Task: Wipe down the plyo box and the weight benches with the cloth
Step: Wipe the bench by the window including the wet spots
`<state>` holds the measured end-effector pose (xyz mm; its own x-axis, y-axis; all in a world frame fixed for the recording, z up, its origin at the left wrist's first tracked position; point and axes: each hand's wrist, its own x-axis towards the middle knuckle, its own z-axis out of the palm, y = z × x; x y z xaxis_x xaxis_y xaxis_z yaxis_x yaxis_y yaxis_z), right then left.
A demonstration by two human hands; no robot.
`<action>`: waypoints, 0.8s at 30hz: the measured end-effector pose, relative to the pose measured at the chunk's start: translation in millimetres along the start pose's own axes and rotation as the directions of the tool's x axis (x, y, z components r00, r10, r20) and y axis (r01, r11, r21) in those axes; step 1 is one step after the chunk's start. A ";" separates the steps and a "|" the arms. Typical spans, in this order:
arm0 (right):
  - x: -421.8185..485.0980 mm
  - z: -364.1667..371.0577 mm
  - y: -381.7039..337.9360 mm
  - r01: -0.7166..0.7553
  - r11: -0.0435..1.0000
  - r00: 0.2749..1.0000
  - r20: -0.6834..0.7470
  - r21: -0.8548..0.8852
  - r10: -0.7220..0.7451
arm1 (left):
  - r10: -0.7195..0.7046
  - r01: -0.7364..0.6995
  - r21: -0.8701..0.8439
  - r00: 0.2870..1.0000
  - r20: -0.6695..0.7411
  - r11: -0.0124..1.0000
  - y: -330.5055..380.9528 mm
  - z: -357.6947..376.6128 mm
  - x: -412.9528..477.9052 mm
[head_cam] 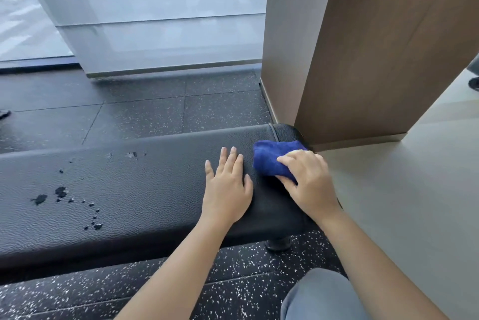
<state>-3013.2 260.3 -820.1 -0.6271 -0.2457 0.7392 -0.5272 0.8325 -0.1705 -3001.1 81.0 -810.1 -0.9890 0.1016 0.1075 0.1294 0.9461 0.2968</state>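
Observation:
A long black padded weight bench runs across the view, its leather worn and chipped in patches at the left. A bunched blue cloth lies on the bench's right end. My right hand grips the cloth from the near side and presses it onto the pad. My left hand rests flat on the bench just left of the cloth, fingers straight and spread. No plyo box is in view.
A wood-panelled pillar stands right behind the bench's right end. Speckled black rubber floor lies beyond and in front of the bench. Frosted glass panels line the back. My grey-trousered knee is at the bottom right.

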 end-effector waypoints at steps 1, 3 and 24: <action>-11.2 0.2 -4.5 0.013 0.999 0.999 0.030 0.035 -0.014 | 0.001 -0.001 0.000 1.000 0.009 1.000 0.1 -0.3 -0.5; -22.1 -2.7 -7.5 -0.013 0.997 0.997 0.075 0.082 0.006 | -0.003 0.003 0.008 1.000 0.031 1.000 -0.2 -0.4 -0.8; -4.3 -2.4 -16.1 -0.179 0.964 0.889 0.386 -0.198 0.245 | 0.083 -0.086 0.034 0.994 0.069 0.996 -0.4 -2.0 1.0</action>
<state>-3000.6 249.2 -819.0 -0.9083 -0.2066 0.3638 -0.2819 0.9447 -0.1674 -3002.0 80.1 -808.2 -0.9774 0.2007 0.0660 0.2110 0.9439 0.2539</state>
